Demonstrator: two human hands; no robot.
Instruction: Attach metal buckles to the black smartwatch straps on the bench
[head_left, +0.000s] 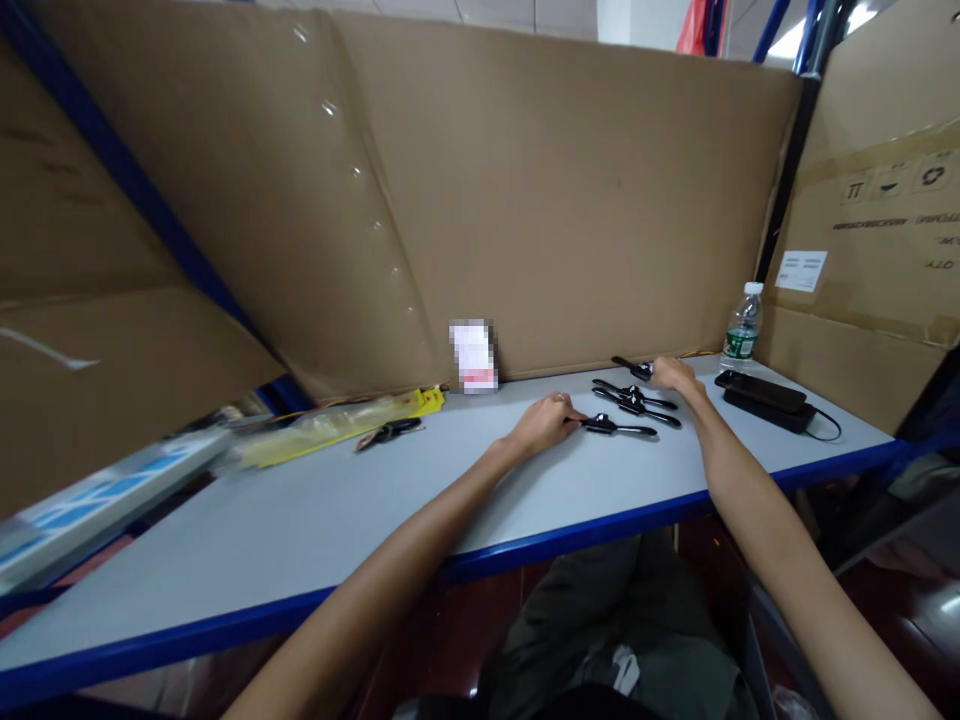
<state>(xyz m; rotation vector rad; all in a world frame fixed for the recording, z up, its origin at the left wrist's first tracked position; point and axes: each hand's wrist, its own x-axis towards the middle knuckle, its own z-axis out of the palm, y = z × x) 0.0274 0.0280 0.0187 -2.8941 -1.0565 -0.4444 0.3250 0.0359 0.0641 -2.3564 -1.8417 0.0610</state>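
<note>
A single view, worn on the person's head, looks forward and down over the surface [337, 510] from its front side. It is wide: the upright cardboard sheet [570, 200] behind fills the upper part, while the lap [622, 620] shows at the bottom. The forearms enter from the lower edge, closest to the lens; the left hand [546, 422] and right hand [673, 374] appear at middle range, right of centre.
</note>
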